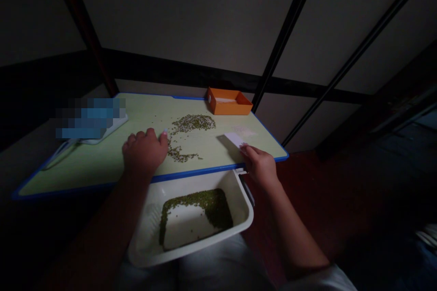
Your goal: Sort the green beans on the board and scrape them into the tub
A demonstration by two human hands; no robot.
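Observation:
My left hand is over the pale green board, its fingers loosely bent and apart, nothing visible in it. Its thumb is beside a thin scatter of small green beans. A larger patch of beans, mixed with small pale bits, lies farther back. Over the board's front right, my right hand pinches a white card that slants toward the beans. Below the front edge, a white plastic tub holds many green beans, banked toward its back and right.
An orange open box with pale contents stands at the board's back right corner. A faint pale patch of small bits lies in front of it. At left is a white device with a cable, its top blurred out. Panelled walls rise behind.

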